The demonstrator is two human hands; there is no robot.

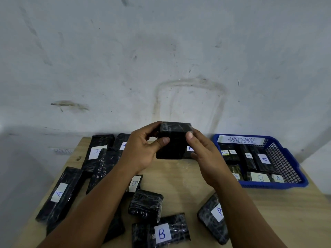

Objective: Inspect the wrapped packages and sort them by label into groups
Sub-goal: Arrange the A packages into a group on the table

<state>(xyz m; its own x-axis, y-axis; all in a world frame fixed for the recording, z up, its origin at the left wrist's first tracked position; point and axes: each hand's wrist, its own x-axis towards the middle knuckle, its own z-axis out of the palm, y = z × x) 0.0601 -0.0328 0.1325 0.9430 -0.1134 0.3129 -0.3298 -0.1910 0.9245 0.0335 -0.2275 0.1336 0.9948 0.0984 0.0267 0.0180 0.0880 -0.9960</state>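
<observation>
Package (172, 142), black-wrapped, held up above the table's (179, 176) far middle — I see no label on the face turned to me. Left hand (141, 149) grips its left edge, thumb across the front; right hand (204, 154) pinches the right edge. Bare wood lies below the hands. Left side: long packages marked A (59, 194). Near edge: a B package (161, 231), an unlabelled one (146, 205), an A package (214, 217). Right edge: blue basket (286, 158) tagged ABNORMAL, holding labelled packages.
</observation>
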